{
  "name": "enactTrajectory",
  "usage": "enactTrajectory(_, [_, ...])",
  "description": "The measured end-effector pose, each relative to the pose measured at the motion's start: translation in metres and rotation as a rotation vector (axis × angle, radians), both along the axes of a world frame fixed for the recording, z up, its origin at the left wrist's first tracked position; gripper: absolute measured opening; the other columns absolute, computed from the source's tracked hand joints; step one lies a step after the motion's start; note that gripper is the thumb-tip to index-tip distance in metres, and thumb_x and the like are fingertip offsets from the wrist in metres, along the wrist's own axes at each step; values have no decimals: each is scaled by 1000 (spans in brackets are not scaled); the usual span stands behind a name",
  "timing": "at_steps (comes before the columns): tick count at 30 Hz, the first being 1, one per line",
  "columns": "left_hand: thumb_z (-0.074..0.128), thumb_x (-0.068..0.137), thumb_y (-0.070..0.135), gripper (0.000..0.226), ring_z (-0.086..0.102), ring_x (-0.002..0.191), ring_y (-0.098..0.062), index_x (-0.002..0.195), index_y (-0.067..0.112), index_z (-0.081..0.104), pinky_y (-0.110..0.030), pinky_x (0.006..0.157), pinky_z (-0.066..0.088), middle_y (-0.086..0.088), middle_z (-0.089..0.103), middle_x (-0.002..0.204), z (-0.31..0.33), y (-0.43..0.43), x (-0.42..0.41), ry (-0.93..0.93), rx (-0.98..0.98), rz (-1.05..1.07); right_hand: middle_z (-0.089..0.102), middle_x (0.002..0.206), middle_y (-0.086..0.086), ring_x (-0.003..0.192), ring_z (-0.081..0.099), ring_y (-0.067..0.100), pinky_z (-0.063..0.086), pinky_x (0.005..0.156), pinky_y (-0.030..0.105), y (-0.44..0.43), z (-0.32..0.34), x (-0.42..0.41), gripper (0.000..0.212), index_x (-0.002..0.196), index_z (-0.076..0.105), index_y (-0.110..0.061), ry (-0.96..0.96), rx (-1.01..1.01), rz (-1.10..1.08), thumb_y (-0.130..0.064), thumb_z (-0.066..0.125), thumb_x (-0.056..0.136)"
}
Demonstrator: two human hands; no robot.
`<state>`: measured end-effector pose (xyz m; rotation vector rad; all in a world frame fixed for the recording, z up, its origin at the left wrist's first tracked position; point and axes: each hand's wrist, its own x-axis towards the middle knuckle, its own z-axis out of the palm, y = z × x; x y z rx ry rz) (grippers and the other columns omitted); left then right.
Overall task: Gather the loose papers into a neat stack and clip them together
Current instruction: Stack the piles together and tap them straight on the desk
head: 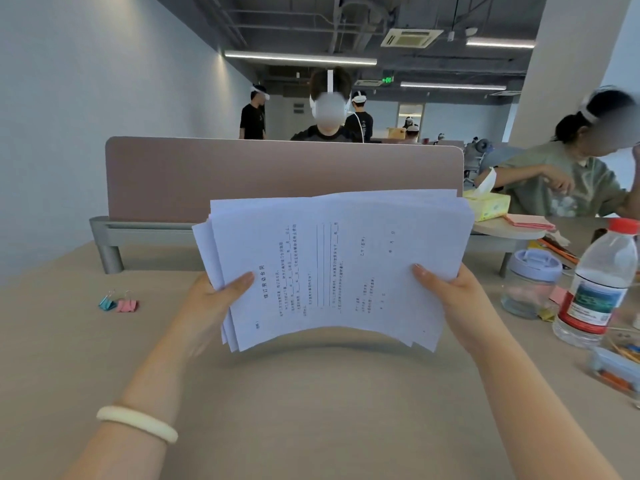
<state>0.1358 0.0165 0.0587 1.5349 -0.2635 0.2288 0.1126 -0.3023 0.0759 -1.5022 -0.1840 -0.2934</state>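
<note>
Two hands hold the papers (332, 265) up above the desk (311, 393)
The left hand (221, 289) and the right hand (446, 289) each grip one side. The sheets are gathered but their edges stick out. The two clips (126, 305) lie on the desk, not used yet

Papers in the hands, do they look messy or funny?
Yes, a bit. The papers are not lined up: sheet edges stick out unevenly by the left hand and at the lower corner under the right hand. They also bow in the middle.
</note>
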Motion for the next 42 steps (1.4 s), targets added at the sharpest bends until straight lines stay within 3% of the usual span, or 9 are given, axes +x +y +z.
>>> enactTrajectory(5, [84,47,55,62,72,87,-8,100,27,67,-23,66,59,10,76,97,-5,4,3,-22,-26,-69,70,117,2,106,68,24,54,88,42,-1,-4,1,45,122,59,-18,14,3,56,-27,67,79])
enactTrajectory(11, [85,46,54,75,71,93,-14,111,25,62,-21,63,57,5,73,107,-21,8,7,20,-91,-54,72,113,-1,103,69,21,53,83,36,-2,-17,4,53,117,62,-22,98,-41,94,-38,77,69])
enactTrajectory(18, [63,87,18,27,67,103,-27,114,19,61,-41,84,55,-6,70,113,-30,-10,13,112,-125,26,75,105,2,97,71,26,53,92,50,5,-29,10,25,108,67,-17,202,-2,-49,-21,70,84])
enactTrajectory(22, [81,63,38,76,63,112,-23,129,18,51,-43,95,51,-5,63,127,0,3,5,-13,-45,55,68,96,-7,85,65,14,54,73,33,4,10,-5,12,91,62,-29,57,-200,-253,-20,68,85])
enactTrajectory(26, [83,61,38,106,26,133,8,142,49,16,-12,99,26,24,25,150,46,1,-15,-273,173,284,61,83,-17,76,58,6,46,65,24,21,86,-24,23,81,59,-38,-172,-623,-206,-17,66,86])
enactTrajectory(30, [85,47,55,79,61,98,12,119,45,51,-19,75,51,31,61,117,54,-22,-31,-148,296,77,59,90,-11,85,57,12,50,74,30,66,142,-25,15,100,66,-28,-302,-1161,-67,-21,65,87])
enactTrajectory(36, [71,79,11,14,74,77,-18,93,14,69,-27,59,59,-2,76,94,26,-17,-14,-42,-68,41,52,78,-6,78,49,19,38,63,31,88,159,-20,15,87,64,-17,-357,-1442,-108,-30,69,81])
enactTrajectory(39, [88,51,39,52,74,85,-19,96,19,70,-28,63,59,-3,75,100,19,-7,-12,-34,-187,-32,59,75,-6,73,56,17,41,63,28,47,153,-14,15,75,58,-22,-171,-1276,-181,-26,72,80])
enactTrajectory(42, [89,36,52,74,73,88,-22,100,20,70,-31,64,59,-4,75,103,18,-4,-10,-46,-261,-72,72,106,-4,95,69,16,55,87,31,29,112,-13,27,106,61,-26,15,-616,43,-21,72,82])
